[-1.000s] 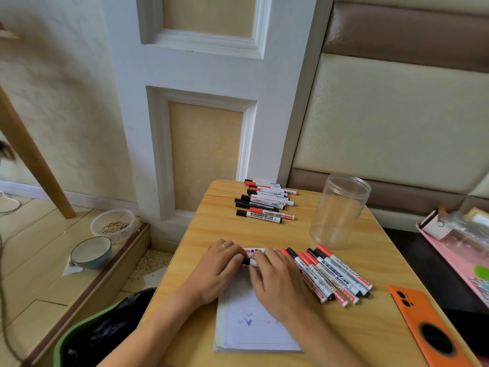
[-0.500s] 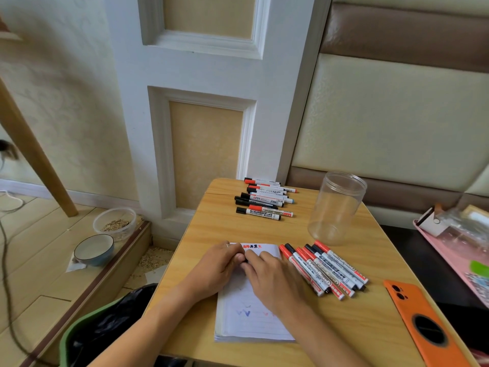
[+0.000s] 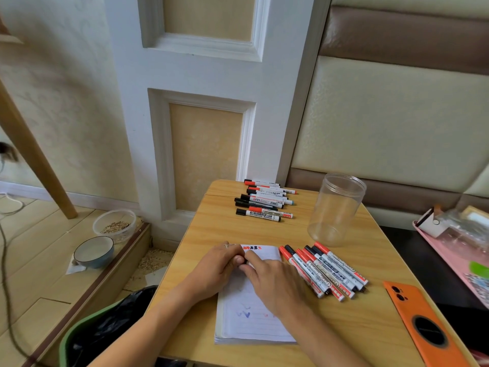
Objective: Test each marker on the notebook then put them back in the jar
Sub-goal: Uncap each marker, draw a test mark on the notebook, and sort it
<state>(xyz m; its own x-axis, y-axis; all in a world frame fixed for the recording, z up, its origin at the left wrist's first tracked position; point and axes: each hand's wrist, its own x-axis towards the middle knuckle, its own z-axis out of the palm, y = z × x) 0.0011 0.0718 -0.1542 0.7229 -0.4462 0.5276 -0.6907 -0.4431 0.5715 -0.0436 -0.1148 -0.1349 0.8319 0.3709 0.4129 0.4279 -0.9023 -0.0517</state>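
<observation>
Left hand (image 3: 221, 268): fingers curled, pinching one end of a marker (image 3: 245, 261) over the notebook (image 3: 248, 324).
Right hand (image 3: 275, 283): pinching its other end, probably capping or uncapping.
Nearest markers (image 3: 324, 271): beside notebook, within reach.
Jar (image 3: 336, 209): upright, open, awaiting returns.

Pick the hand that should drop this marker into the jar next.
Right, probably. The jar stands on the table's far right, on the right hand side; the left hand would cross over. Both hands pinch the marker now.
</observation>
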